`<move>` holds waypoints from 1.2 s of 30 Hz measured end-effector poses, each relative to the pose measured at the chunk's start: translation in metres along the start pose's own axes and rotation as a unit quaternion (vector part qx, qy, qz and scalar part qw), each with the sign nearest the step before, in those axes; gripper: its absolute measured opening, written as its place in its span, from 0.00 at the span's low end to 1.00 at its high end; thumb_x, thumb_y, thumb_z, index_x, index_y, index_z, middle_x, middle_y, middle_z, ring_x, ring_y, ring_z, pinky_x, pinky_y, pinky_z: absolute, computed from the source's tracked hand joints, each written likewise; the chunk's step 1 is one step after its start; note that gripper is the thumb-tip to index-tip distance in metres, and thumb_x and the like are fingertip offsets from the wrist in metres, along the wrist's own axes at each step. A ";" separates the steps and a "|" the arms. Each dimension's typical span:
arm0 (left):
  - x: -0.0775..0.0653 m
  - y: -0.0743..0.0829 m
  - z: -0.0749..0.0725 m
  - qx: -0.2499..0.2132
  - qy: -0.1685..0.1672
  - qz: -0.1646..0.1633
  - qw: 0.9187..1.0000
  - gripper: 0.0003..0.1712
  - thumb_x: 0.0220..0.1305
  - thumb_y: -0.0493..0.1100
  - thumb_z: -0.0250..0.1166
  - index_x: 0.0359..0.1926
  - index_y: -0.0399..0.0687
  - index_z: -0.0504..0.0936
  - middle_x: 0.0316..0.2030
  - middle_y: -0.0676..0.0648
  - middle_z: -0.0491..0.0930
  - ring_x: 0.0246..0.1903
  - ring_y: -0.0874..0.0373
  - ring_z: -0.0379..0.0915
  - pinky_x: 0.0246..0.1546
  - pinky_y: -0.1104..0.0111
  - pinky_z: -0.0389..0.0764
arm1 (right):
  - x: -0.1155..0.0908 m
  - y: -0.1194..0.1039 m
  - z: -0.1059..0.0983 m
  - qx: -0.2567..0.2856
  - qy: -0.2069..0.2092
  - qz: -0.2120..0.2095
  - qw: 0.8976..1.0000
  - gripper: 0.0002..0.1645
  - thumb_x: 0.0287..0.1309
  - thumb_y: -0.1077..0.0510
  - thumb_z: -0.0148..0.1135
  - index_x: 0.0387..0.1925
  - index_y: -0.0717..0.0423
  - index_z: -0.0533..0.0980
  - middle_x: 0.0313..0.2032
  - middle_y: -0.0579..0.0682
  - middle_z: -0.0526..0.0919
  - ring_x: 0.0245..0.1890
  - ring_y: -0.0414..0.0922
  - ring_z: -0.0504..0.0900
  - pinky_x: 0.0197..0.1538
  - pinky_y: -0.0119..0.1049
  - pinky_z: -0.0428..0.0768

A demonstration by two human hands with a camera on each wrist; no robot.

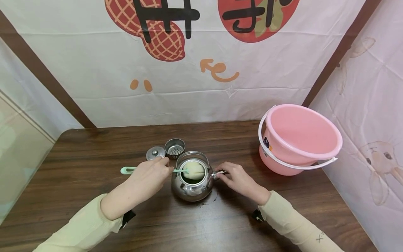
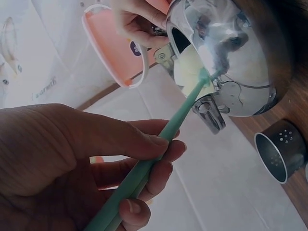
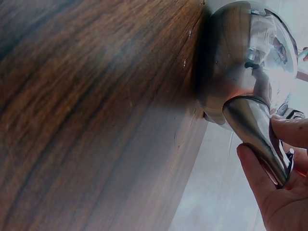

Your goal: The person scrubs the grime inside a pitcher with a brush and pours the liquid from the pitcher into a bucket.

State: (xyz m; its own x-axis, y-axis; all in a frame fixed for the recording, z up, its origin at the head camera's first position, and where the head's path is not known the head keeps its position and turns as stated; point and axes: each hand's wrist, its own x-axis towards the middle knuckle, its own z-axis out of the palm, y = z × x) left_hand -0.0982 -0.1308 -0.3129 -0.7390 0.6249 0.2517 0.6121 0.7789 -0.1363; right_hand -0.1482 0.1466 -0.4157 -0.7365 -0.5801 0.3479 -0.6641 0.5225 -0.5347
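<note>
A shiny metal teapot (image 1: 192, 193) stands on the table with its top uncovered. My left hand (image 1: 146, 178) grips the mint-green handle (image 2: 185, 108) of a sponge brush between thumb and fingers. The brush's pale sponge head (image 1: 194, 169) sits in the teapot's round opening, its lower part hidden inside. On the other side, my right hand (image 1: 239, 180) holds the teapot's tapered spout (image 3: 252, 127) with thumb and fingers. The teapot's hoop handle (image 1: 196, 152) leans toward the back.
Behind the left hand lie a metal lid (image 1: 155, 153) with a knob and a perforated metal strainer (image 1: 175, 148). To the right, a pink bucket (image 1: 277, 159) with a white handle stands on the dark wooden table (image 1: 94, 150). A printed cloth (image 1: 195, 105) hangs behind the table.
</note>
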 end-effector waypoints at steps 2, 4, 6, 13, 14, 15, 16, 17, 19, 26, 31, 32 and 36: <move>0.000 0.000 -0.001 0.001 -0.001 0.000 1.000 0.11 0.36 0.27 0.67 0.22 0.45 0.79 0.20 0.48 0.69 0.23 0.52 0.67 0.14 0.65 0.67 | 0.000 0.000 0.000 -0.002 0.002 -0.003 1.000 0.07 0.54 0.61 0.61 0.37 0.56 0.78 0.35 0.46 0.81 0.38 0.38 0.79 0.41 0.32 0.77; 0.000 0.001 -0.002 0.002 0.000 0.000 1.000 0.10 0.36 0.27 0.66 0.21 0.45 0.79 0.20 0.48 0.69 0.23 0.52 0.67 0.14 0.65 0.67 | 0.000 0.001 0.000 -0.004 0.005 -0.007 1.000 0.07 0.54 0.61 0.62 0.37 0.56 0.78 0.35 0.46 0.81 0.38 0.38 0.79 0.41 0.33 0.77; 0.000 0.001 -0.003 0.003 0.002 0.000 1.000 0.10 0.36 0.27 0.66 0.20 0.45 0.78 0.20 0.48 0.69 0.23 0.52 0.67 0.14 0.65 0.67 | 0.001 0.001 0.000 -0.006 0.007 -0.010 1.000 0.07 0.53 0.61 0.62 0.37 0.56 0.78 0.35 0.46 0.81 0.37 0.38 0.79 0.41 0.33 0.77; -0.003 0.001 -0.006 0.004 0.003 0.001 1.000 0.11 0.34 0.26 0.66 0.16 0.46 0.77 0.19 0.48 0.68 0.21 0.53 0.67 0.12 0.66 0.66 | 0.002 0.000 0.000 -0.013 0.004 -0.010 1.000 0.07 0.54 0.60 0.62 0.37 0.55 0.79 0.35 0.45 0.81 0.37 0.37 0.79 0.41 0.33 0.76; -0.003 0.001 -0.007 0.003 0.002 0.001 1.000 0.11 0.34 0.26 0.65 0.16 0.46 0.77 0.19 0.48 0.68 0.21 0.54 0.66 0.12 0.66 0.65 | 0.002 -0.001 -0.001 -0.014 0.005 -0.012 1.000 0.07 0.54 0.60 0.62 0.37 0.55 0.79 0.35 0.45 0.81 0.37 0.37 0.79 0.41 0.33 0.76; -0.003 0.001 -0.007 0.003 0.001 0.002 1.000 0.11 0.34 0.26 0.65 0.15 0.46 0.77 0.19 0.49 0.67 0.21 0.54 0.66 0.11 0.66 0.65 | 0.002 -0.001 -0.001 -0.014 0.005 -0.012 1.000 0.07 0.54 0.60 0.62 0.37 0.55 0.79 0.35 0.45 0.81 0.36 0.37 0.79 0.41 0.33 0.76; -0.003 0.001 -0.008 0.002 -0.001 0.003 1.000 0.12 0.34 0.26 0.64 0.15 0.47 0.76 0.18 0.49 0.67 0.20 0.54 0.66 0.11 0.66 0.65 | 0.002 0.000 -0.001 -0.014 0.005 -0.011 1.000 0.07 0.53 0.60 0.62 0.37 0.55 0.79 0.35 0.45 0.81 0.36 0.37 0.79 0.40 0.33 0.76; -0.003 0.001 -0.008 0.002 -0.003 0.004 1.000 0.12 0.34 0.26 0.64 0.14 0.47 0.76 0.18 0.49 0.67 0.20 0.55 0.65 0.11 0.66 0.64 | 0.002 0.000 -0.001 -0.015 0.005 -0.011 1.000 0.07 0.53 0.61 0.62 0.37 0.55 0.79 0.35 0.45 0.81 0.36 0.37 0.79 0.40 0.33 0.76; -0.003 0.001 -0.009 0.003 -0.007 0.006 1.000 0.12 0.34 0.26 0.64 0.13 0.48 0.75 0.18 0.49 0.66 0.20 0.55 0.65 0.11 0.66 0.64 | 0.002 0.000 -0.001 -0.015 0.004 -0.010 1.000 0.07 0.53 0.61 0.62 0.37 0.55 0.79 0.35 0.45 0.81 0.36 0.37 0.79 0.40 0.33 0.77; -0.005 0.001 -0.013 0.002 -0.025 0.005 1.000 0.12 0.35 0.28 0.65 0.13 0.49 0.75 0.18 0.50 0.66 0.20 0.55 0.65 0.12 0.67 0.64 | 0.002 0.000 0.000 -0.017 -0.003 -0.004 1.000 0.08 0.54 0.60 0.61 0.37 0.56 0.79 0.35 0.46 0.82 0.38 0.38 0.79 0.42 0.34 0.76; -0.004 0.002 -0.015 -0.004 -0.028 0.011 1.000 0.14 0.35 0.27 0.64 0.11 0.49 0.73 0.17 0.51 0.65 0.19 0.56 0.64 0.11 0.67 0.63 | 0.002 0.000 -0.001 -0.016 -0.001 -0.008 1.000 0.08 0.54 0.60 0.61 0.37 0.56 0.79 0.35 0.46 0.81 0.37 0.38 0.79 0.41 0.34 0.76; -0.004 0.002 -0.016 -0.004 -0.028 0.012 1.000 0.14 0.35 0.27 0.64 0.11 0.49 0.72 0.17 0.51 0.65 0.19 0.56 0.64 0.11 0.67 0.62 | 0.002 0.000 -0.001 -0.015 0.000 -0.008 1.000 0.08 0.54 0.60 0.62 0.37 0.56 0.79 0.35 0.45 0.81 0.37 0.38 0.79 0.41 0.34 0.76; -0.003 0.002 -0.016 0.001 -0.031 0.017 0.999 0.15 0.36 0.26 0.64 0.11 0.49 0.72 0.17 0.51 0.64 0.18 0.56 0.63 0.11 0.68 0.61 | 0.003 0.000 -0.001 -0.009 -0.001 -0.006 1.000 0.07 0.54 0.60 0.62 0.37 0.55 0.79 0.35 0.45 0.81 0.37 0.37 0.79 0.41 0.34 0.76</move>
State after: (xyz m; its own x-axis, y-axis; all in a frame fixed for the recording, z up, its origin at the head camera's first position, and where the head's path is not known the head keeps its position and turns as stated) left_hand -0.0902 -0.1321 -0.2983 -0.7338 0.6531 0.1870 0.6369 0.7572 -0.1450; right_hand -0.1506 0.1456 -0.4139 -0.7282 -0.5881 0.3521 -0.6751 0.5265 -0.5167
